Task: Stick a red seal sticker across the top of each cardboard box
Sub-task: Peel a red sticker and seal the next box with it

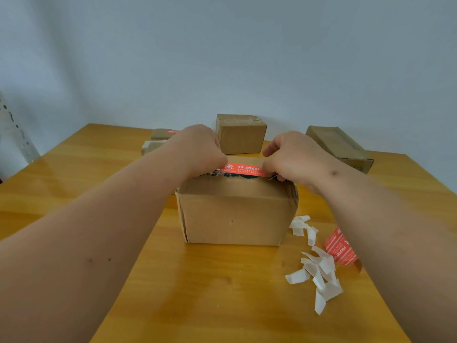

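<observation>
Near the middle of the table (74,169) stands a cardboard box (235,214), and across its top lies the red seal sticker (243,169); the left hand (200,149) has one end and the right hand (294,159) the other, the fingers of both curled shut on the strip's ends and held low against the box top — whether the strip is already fully pressed down I cannot tell. The sticker looks thin, limp and tacky, so it is best held by its two ends and kept taut, or it may wrinkle or catch on itself; the box looks light and stiff enough to bear a firm press, though its top edge is ragged. Toward the far edge sit a second box (241,134) and, nearer the far right corner, a flatter box (341,147); at the far left two small boxes (158,139) lie, one showing a red strip; all are closed, their contents hidden. By the right edge lie white backing scraps (319,268) and a roll of red stickers (340,248).
</observation>
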A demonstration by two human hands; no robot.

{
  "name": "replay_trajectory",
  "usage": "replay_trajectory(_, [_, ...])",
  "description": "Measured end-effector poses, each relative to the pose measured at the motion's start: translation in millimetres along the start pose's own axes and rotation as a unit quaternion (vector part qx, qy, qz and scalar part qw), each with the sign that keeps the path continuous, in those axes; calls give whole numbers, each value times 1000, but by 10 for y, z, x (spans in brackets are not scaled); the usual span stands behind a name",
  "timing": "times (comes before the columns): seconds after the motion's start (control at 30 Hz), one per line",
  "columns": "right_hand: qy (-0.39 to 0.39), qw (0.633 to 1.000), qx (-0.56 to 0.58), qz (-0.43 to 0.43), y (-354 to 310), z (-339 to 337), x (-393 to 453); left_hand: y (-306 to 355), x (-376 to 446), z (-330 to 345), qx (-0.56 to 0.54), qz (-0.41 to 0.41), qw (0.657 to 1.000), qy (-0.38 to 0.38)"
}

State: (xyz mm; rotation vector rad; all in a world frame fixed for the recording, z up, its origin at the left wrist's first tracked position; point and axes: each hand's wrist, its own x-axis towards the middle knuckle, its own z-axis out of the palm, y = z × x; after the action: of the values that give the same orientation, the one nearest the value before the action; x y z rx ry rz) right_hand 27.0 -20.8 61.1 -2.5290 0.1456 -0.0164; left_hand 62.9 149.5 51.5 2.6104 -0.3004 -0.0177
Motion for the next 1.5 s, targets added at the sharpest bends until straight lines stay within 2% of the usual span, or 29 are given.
replay_trajectory(0.17, [0, 1000, -13, -9, -3, 6, 13, 4, 10, 38, 52, 6, 998, 17])
replay_trajectory(0.6, [-19, 999, -40, -11, -74, 14, 34, 1, 33, 64, 79, 9, 997, 15])
replay_trajectory(1.17, [-2, 992, -124, -10, -49, 61, 96, 5, -15, 128, 139, 30, 988, 61])
replay_trajectory(1.37, [-4, 993, -117, -10, -34, 62, 97, -21, -27, 159, 147, 44, 985, 82])
replay_trajectory(1.5, [-7, 994, -107, -8, -19, 62, 92, -55, -25, 128, 97, 20, 990, 98])
